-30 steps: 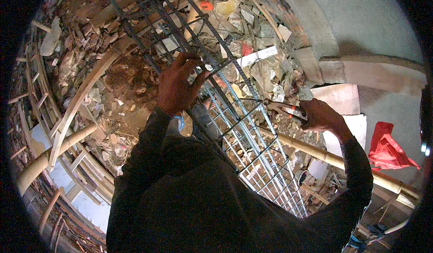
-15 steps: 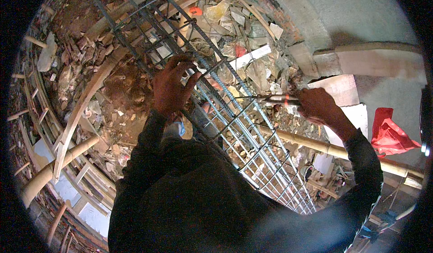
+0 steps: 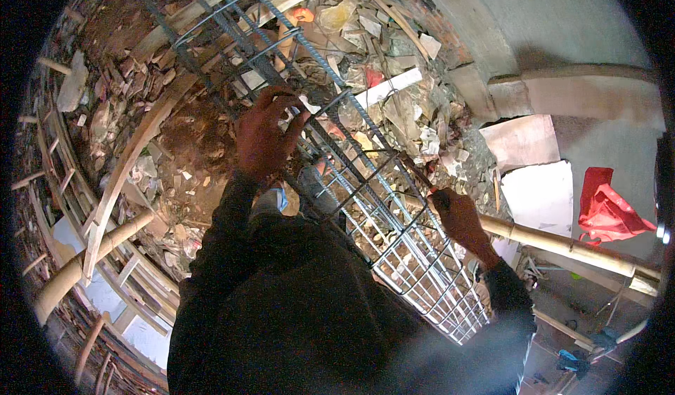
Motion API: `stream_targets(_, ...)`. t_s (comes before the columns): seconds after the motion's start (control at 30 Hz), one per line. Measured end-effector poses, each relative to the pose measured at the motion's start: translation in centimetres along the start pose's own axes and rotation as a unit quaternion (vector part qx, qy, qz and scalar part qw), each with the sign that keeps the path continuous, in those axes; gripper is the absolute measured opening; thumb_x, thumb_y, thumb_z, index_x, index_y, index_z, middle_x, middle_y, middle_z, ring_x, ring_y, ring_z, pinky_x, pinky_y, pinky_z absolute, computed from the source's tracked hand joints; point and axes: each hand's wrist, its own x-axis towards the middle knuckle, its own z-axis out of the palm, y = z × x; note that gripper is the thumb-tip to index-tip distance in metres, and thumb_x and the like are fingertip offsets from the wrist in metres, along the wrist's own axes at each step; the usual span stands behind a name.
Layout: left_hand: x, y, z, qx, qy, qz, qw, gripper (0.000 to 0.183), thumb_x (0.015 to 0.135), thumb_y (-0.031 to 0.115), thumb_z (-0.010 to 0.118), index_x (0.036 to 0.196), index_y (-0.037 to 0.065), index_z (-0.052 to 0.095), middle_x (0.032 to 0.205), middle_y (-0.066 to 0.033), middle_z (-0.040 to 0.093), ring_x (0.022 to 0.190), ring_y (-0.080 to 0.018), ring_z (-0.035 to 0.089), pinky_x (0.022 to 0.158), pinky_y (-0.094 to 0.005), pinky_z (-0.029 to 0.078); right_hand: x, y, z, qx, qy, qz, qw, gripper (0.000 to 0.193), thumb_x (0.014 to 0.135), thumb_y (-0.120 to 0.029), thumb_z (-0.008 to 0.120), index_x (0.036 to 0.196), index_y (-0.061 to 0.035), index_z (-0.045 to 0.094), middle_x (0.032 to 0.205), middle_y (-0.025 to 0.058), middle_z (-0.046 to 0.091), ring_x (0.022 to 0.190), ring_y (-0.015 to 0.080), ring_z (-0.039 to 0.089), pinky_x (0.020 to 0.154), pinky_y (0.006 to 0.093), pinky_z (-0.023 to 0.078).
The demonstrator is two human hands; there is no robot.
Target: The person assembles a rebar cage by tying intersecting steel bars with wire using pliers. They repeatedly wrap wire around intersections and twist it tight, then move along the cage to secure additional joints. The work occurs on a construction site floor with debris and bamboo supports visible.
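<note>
Right hand (image 3: 458, 219) grips one pair of pliers (image 3: 420, 175) — left hand (image 3: 266, 136) curls at one rebar cage (image 3: 401, 235), hold unclear.

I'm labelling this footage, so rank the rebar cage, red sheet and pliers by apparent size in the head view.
1. Rebar cage
2. Red sheet
3. Pliers, partly hidden by the right hand

A crumpled bright red sheet (image 3: 609, 214) lies on the grey concrete surface (image 3: 619, 142), near a flat white board (image 3: 538, 201) and a pale brown panel (image 3: 522, 142). Leftward, a long wooden plank (image 3: 132, 149) crosses a thick tan bamboo pole (image 3: 63, 284).
</note>
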Motion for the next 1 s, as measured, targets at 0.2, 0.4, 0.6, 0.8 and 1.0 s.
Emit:
stream_targets(0.2,0.3,0.4,-0.4,0.03,-0.025,-0.012,0.999,0.022,0.092,0.023,0.082,0.109,0.011,0.075,0.122,-0.0094,0.07,0.097,-0.0308,0.075,0.082,-0.044,0.058,-1.0,-0.9,1.3,0.007,0.024,0.05,0.998,0.033,0.11,-0.034,0.058,0.115,-0.0023,0.069,0.087,0.0269,0.074,0.08,0.0484,0.072,0.073,0.0585,0.055)
stream_targets(0.4,0.3,0.7,-0.5,0.016,0.019,0.026,0.999,0.023,0.091,0.022,0.082,0.11,0.01,0.075,0.123,-0.0099,0.071,0.098,-0.0317,0.075,0.082,-0.0439,0.058,-0.8,-0.8,1.4,-0.016,-0.044,0.069,0.997,0.019,0.103,-0.011,0.055,0.115,0.0025,0.062,0.092,0.0261,0.065,0.078,0.0467,0.069,0.065,0.0583,0.053)
stream_targets(0.6,0.2,0.3,-0.1,-0.009,0.01,-0.005,1.0,0.026,0.091,0.023,0.083,0.11,0.008,0.074,0.119,-0.0109,0.072,0.094,-0.034,0.075,0.08,-0.0447,0.059,-0.9,0.1,2.4,-0.065,-0.038,0.059,0.995,0.016,0.104,-0.011,0.053,0.111,-0.0001,0.062,0.092,0.0244,0.064,0.077,0.0447,0.069,0.065,0.0577,0.053)
stream_targets(0.8,0.0,-0.4,-0.4,0.031,0.015,0.047,0.998,0.026,0.092,0.025,0.081,0.11,0.007,0.073,0.117,-0.0115,0.072,0.091,-0.0349,0.075,0.078,-0.0445,0.059,-0.9,0.0,1.3,-0.057,-0.022,0.018,0.998,0.024,0.106,-0.02,0.056,0.117,0.0,0.066,0.095,0.0255,0.069,0.082,0.0464,0.07,0.072,0.0574,0.055)
stream_targets(1.0,0.2,-0.7,-0.2,-0.016,0.029,0.076,0.997,0.027,0.092,0.026,0.081,0.108,0.005,0.073,0.113,-0.0129,0.071,0.09,-0.0362,0.075,0.074,-0.0469,0.059,0.2,-0.6,-2.8,-0.024,-0.143,0.011,0.989,0.027,0.107,-0.02,0.055,0.122,-0.0006,0.065,0.101,0.0259,0.072,0.084,0.0463,0.071,0.076,0.0553,0.059)
